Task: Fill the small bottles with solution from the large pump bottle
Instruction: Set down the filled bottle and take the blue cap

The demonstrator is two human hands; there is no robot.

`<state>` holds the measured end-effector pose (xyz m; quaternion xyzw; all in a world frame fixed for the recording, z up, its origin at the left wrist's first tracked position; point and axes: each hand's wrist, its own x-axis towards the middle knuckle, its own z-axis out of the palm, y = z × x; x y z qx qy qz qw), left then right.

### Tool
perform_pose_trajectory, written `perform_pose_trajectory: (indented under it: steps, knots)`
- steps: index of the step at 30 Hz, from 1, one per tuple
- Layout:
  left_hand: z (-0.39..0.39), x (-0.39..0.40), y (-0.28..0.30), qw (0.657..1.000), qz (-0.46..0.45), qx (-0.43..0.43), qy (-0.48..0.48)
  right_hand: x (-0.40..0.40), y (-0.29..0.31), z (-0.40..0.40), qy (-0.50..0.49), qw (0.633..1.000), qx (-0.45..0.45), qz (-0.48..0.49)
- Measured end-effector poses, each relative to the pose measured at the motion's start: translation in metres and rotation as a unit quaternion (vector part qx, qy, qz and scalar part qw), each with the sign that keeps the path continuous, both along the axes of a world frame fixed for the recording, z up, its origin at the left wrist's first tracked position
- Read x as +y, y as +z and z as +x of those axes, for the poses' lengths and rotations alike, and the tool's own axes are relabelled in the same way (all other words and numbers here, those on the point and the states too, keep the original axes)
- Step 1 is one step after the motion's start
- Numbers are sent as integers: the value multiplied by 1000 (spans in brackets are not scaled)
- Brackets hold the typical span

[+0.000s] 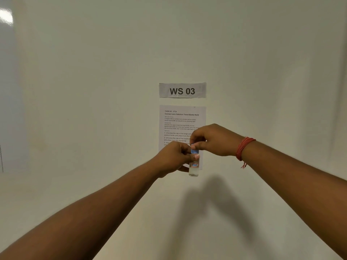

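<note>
A plain white work surface filled the lower part of the head-camera view at a station marked WS 03. Its matte top was evenly lit, tinged slightly cream toward the near edge of the frame. A soft, forked grey shadow fell across it right of centre, widening toward the camera. At the far side the surface ran into a white wall of nearly the same tone, and the line where the two met could not be made out clearly.
</note>
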<state>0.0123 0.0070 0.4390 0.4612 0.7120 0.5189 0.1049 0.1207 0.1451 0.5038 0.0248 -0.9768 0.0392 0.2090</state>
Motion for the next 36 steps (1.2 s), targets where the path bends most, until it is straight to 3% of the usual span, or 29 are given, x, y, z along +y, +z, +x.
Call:
perform_pose_trajectory:
  steps: [7,13,24,30,36]
  knots:
    - [-1,1,-4,1000,10,-17,-10,-2,-4,-3,-42,998,17,48]
    - [0,1,-2,1000,0,9,6,3,-1,2,29,999,5,-21]
    - [1,2,-4,1000,-1,9,11,6,-6,-7,-9,999,21,23]
    - [1,2,-2,1000,-5,18,18,10,-4,0,49,998,5,-26]
    - [2,3,-4,1000,-1,16,19,11,-6,-3,33,999,11,-1]
